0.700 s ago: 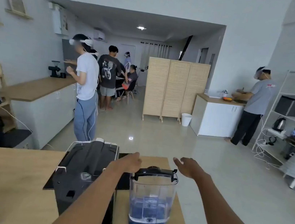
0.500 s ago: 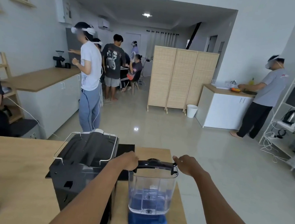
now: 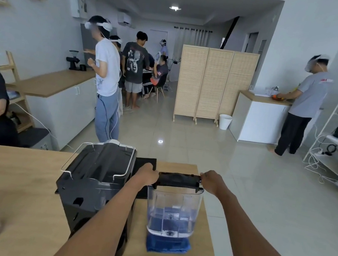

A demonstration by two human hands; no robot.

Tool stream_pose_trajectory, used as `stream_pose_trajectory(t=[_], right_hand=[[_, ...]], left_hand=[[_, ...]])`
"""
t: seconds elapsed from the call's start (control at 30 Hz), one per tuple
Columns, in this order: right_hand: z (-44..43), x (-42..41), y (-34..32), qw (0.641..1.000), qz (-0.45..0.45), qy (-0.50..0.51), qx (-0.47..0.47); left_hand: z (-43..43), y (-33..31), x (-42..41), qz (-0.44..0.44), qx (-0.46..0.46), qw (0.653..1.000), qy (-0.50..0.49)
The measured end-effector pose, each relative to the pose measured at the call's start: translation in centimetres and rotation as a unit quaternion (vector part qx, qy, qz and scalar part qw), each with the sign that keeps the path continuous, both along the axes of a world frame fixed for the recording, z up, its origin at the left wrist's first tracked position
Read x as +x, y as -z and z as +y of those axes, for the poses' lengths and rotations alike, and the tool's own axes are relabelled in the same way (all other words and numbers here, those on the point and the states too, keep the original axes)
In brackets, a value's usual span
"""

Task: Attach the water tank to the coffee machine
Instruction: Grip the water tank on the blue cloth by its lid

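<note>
Water tank point(image 3: 172, 213) stands upright on a blue cloth point(image 3: 168, 244) at the near right of the surface point(image 3: 24, 194), just right of the coffee machine point(image 3: 96, 185), not docked. About a third full. Left hand point(image 3: 147, 173) and right hand point(image 3: 211, 182) each have a grip closed on an end of the tank's black lid point(image 3: 179, 180). Step: pick-up. Next probably needs a level lift, then lining the tank's base valve up with the machine's seat and pressing down.

- The coffee machine point(image 3: 95, 184) front is hidden behind the left forearm.
- Fingertips of both hands are concealed beyond the water tank point(image 3: 173, 208) lid.
</note>
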State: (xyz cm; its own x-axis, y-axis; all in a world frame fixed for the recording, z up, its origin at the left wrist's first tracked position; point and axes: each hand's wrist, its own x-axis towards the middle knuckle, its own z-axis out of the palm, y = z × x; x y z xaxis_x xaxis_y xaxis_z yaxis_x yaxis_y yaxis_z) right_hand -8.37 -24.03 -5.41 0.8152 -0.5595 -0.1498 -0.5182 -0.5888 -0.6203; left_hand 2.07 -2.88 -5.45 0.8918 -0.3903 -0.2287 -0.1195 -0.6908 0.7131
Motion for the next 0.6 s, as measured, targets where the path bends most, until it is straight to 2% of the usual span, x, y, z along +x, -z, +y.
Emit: stream_pose_trajectory(t=[0.17, 0.3, 0.47, 0.6], right_hand=[[-0.4, -0.7, 0.1, 0.995, -0.094, 0.033, 0.002], [-0.1, -1.6, 0.7, 0.983, -0.169, 0.065, 0.035], [-0.1, -2.2, 1.7, 0.981, -0.193, 0.012, -0.014], [-0.9, -2.9, 2.1, 0.981, -0.192, -0.002, -0.011]], left_hand=[[-0.1, -0.2, -0.2, -0.031, -0.059, 0.997, -0.044], [0.3, 0.4, -0.6, -0.074, -0.057, 0.993, -0.074], [0.7, 1.2, -2.0, -0.138, -0.035, 0.986, -0.089], [1.3, 1.7, -1.8, -0.148, -0.055, 0.985, -0.072]])
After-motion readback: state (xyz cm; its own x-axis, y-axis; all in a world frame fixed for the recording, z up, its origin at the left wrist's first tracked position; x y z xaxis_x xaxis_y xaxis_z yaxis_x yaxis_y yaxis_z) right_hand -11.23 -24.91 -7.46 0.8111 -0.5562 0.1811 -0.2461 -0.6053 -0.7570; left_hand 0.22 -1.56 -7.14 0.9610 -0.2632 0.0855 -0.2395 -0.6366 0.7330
